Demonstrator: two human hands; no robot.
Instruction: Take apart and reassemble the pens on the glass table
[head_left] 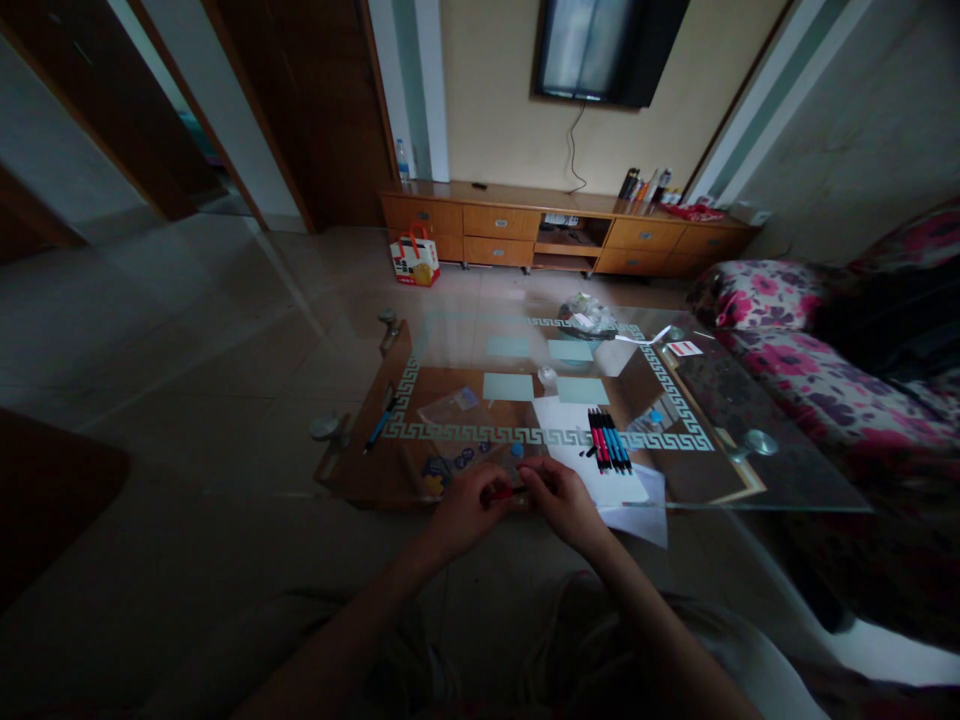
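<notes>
Close to the front edge of the glass table [795,470], both my hands come together around a red pen [501,494]. My left hand [471,500] is closed around its red barrel. At the pen's dark end, my right hand [556,496] has its fingers pinched; exactly what the fingertips cover is hidden. To the right of my hands, several red, blue and black pens [609,442] lie side by side on white paper [626,488]. Small black pieces [590,452] rest beside that row. Away on the left side, a blue and black pen [380,425] lies alone.
A clear plastic sleeve [450,405] and a crumpled plastic bag [586,316] lie on the table. A red-and-white card [684,349] is at the far right. Beyond stand a wooden TV cabinet [500,222] and a paper bag [415,260]; a flowered sofa [795,365] is on the right.
</notes>
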